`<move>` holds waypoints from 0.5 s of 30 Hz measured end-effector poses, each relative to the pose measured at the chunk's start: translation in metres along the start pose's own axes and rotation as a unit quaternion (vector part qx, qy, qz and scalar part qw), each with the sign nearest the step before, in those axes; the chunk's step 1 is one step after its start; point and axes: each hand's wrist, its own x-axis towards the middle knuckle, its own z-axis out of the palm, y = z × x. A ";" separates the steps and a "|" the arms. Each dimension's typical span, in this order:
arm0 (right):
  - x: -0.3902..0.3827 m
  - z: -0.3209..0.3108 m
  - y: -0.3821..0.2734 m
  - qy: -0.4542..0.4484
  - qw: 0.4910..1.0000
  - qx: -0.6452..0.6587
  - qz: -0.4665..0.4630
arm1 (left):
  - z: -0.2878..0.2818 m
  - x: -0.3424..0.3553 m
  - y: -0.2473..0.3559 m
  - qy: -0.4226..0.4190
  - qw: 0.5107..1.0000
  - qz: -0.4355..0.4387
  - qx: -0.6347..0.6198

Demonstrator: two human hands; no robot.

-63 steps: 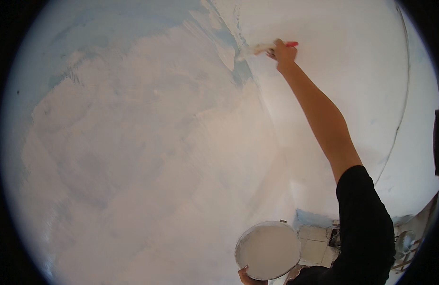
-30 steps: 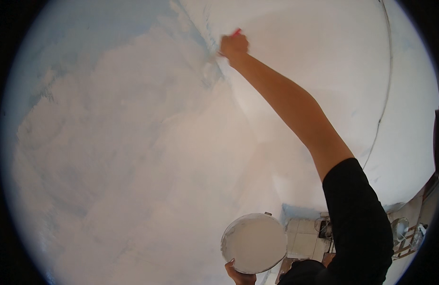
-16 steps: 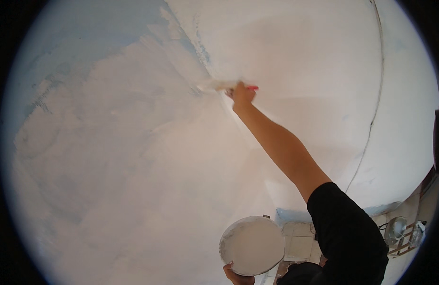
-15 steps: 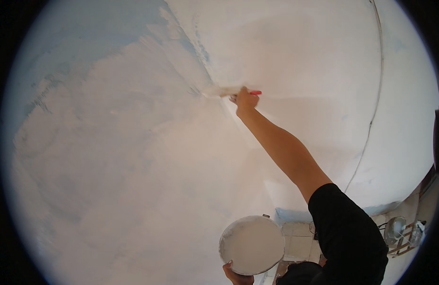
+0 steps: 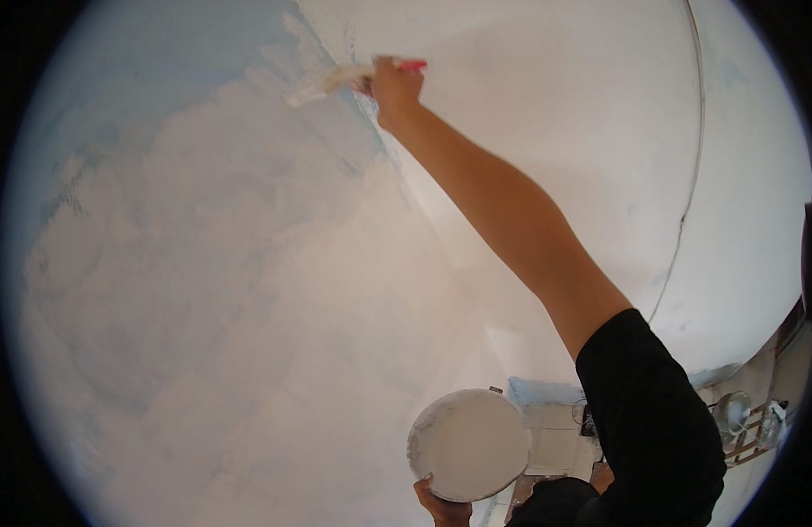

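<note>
At the upper part of the wall corner, the right hand is clenched around the handle of a brush. The red handle end projects to the right of the fist; the pale head extends to the left, across the corner line and in front of the left wall. The head is blurred, so contact between its tip and the wall cannot be confirmed.

Near the lower edge, the left hand is grasping a round bucket at its near left side. The thumb rests on the rim; the other fingers are largely hidden. The bucket contains a pale, smooth material and is positioned well below the brush.

The left wall carries a streaky whitish coat, with blue surface exposed at the upper left and along part of the corner. The right wall is mostly white. A thin cable runs down it in a curve. A blue band borders the tiled floor at its base. A black sleeve covers the right upper arm.
</note>
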 end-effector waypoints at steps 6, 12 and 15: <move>-0.031 -0.166 0.083 0.071 0.967 -0.246 0.000 | 0.022 -0.003 0.011 -0.036 0.998 0.015 0.052; -0.015 -0.098 0.047 0.065 0.867 -0.490 -0.064 | 0.031 -0.008 0.016 -0.035 0.998 0.018 0.041; -0.009 -0.015 0.023 0.057 0.957 -0.282 -0.036 | 0.018 -0.002 0.010 -0.027 0.998 0.040 0.052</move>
